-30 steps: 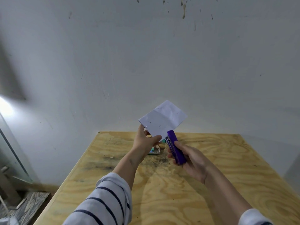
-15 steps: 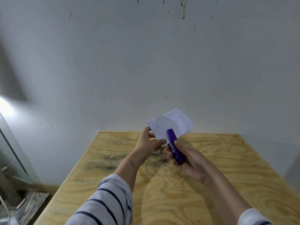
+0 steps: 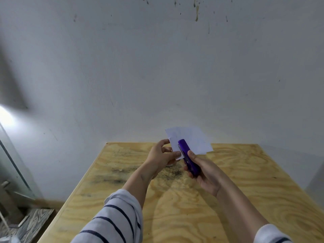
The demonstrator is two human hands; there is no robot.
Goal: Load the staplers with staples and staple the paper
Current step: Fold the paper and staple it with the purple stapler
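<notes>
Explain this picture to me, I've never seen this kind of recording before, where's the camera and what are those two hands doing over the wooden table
There is no machine here. A person wears one wide-angle camera on the head, looking forward and down, so you see their own arms reaching out from the bottom of the picture.

The left hand pinches a white sheet of paper near its lower corner and holds it up above the table. The right hand grips a purple stapler, with the thumb lying on top, and the stapler's front end meets the paper's edge, as if about to staple it.

Below is a plywood table set against a plain wall. A small object on the table sits mostly hidden behind the left hand, so I cannot tell what it is.
</notes>
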